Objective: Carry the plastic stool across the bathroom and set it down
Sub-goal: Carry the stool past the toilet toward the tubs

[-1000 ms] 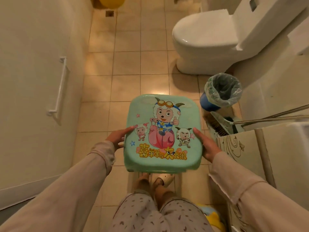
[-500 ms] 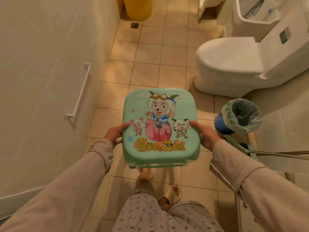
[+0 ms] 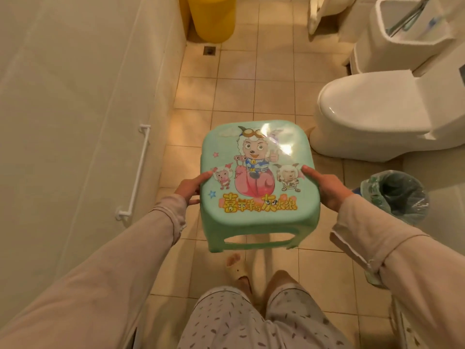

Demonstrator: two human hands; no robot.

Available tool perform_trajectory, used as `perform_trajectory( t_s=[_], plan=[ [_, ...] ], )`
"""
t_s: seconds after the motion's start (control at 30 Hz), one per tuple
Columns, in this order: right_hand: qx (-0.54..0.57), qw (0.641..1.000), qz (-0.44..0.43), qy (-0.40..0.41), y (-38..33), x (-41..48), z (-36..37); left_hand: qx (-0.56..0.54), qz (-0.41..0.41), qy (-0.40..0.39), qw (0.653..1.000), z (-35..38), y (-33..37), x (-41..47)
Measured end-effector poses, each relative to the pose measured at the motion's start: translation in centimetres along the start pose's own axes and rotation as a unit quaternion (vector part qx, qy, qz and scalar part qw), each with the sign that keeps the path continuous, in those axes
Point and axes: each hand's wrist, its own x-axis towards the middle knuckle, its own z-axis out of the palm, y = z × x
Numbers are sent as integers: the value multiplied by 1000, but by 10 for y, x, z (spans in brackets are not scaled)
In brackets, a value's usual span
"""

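Stool [image 3: 256,182] held between both hands [image 3: 191,187] [image 3: 324,187].

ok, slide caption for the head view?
Both hands, left and right, carry a green stool over the tiled floor, toilet ahead-right.

The stool [image 3: 256,182] hides most fingers of both the left hand [image 3: 190,188] and the right hand [image 3: 327,188]. The yellow bucket [image 3: 211,17] and toilet [image 3: 372,114] are cut off by the frame's edges.

Both arms reached forward in pale sleeves, the left hand [image 3: 192,188] and right hand [image 3: 324,188] clamped on opposite sides of the stool [image 3: 256,182], thumbs on top.
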Motion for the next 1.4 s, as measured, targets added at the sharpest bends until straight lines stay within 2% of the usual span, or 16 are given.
perform_trajectory(
  t_s=[0.33,0.6,1.1,1.27,1.4],
  plan=[
    [-24,999,-1,-29,-63,68,1,27,30,11,999,-2,81,63],
    [-57,998,17,-33,-164,148,4,36,-3,24,999,2,171,130],
    [-106,992,-4,-74,-323,255,30,12,29,28,999,-21,328,235],
    [-110,992,0,-67,-373,299,55,27,36,12,999,-44,392,286],
    [-87,996,-11,-26,-421,328,77,42,39,2,998,-66,451,323]
  ],
)
